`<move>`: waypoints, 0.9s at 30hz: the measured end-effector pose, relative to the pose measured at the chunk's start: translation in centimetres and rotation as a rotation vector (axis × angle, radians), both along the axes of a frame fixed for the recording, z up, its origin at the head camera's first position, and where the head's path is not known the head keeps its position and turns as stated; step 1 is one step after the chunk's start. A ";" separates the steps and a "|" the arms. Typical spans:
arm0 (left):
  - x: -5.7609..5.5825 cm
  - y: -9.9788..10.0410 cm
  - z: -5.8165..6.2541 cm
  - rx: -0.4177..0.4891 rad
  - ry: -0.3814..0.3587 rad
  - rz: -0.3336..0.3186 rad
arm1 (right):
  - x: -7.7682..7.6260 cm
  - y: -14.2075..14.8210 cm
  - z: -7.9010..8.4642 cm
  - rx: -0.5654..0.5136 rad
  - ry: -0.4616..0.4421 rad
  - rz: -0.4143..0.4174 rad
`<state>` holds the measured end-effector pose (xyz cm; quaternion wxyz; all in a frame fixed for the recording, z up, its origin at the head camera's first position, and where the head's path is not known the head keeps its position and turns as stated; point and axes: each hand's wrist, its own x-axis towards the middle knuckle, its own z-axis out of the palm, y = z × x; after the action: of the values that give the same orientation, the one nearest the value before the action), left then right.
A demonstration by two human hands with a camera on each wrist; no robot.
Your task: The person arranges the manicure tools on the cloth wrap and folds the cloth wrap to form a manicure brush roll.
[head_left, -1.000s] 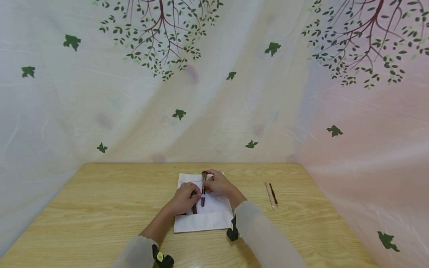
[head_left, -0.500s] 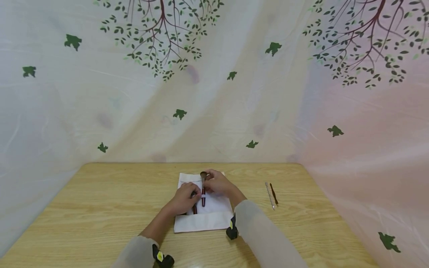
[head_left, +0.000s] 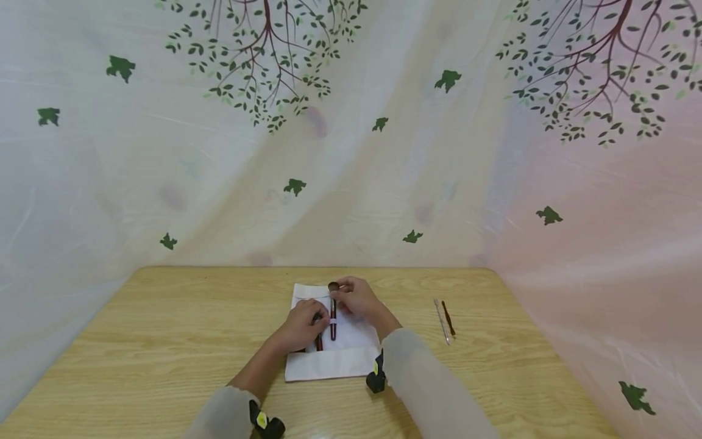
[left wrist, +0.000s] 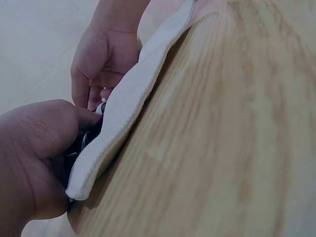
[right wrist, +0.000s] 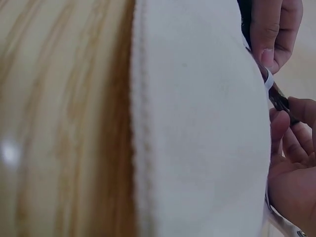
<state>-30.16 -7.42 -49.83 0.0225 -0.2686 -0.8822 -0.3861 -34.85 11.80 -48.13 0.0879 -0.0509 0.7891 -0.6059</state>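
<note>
A makeup brush point(head_left: 333, 332) with a dark red handle and brown bristles lies upright through a small white elastic loop point(right wrist: 269, 80) on a white fabric brush roll point(head_left: 351, 338). My right hand point(head_left: 358, 297) pinches the brush just below its bristles, thumb and fingers curled in. Beside the loop, my left hand point(head_left: 303, 320) pinches the loop's edge with thumb and fingertip. Under the left hand another dark red handle point(head_left: 319, 343) shows, its upper part mostly covered. The roll's folded bottom flap point(left wrist: 128, 98) stands toward both wrist cameras.
To the right on the wooden table point(head_left: 219, 317) lie a slim silver tool point(head_left: 441, 321) and a dark brown tool point(head_left: 448, 319), side by side. A pale curtain point(head_left: 351, 152) with printed trees and leaves hangs behind the table's back edge.
The brush has slid slightly toward me through the loop, its bristle end now a little lower. My right fingers have shifted slightly on it; the left hand stays in place.
</note>
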 end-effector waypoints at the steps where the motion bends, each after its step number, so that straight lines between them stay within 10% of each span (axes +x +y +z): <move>1: 0.0 0.0 0.0 0.001 0.002 0.002 | 0.0 0.0 0.0 0.003 -0.005 0.002; 27: 0.0 0.0 0.0 -0.005 0.036 -0.004 | 0.8 0.9 1.2 0.128 -0.013 0.198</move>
<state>-30.16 -7.44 -49.81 0.0369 -0.2773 -0.8822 -0.3788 -34.03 12.74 -46.98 0.1555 -0.1192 0.8168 -0.5427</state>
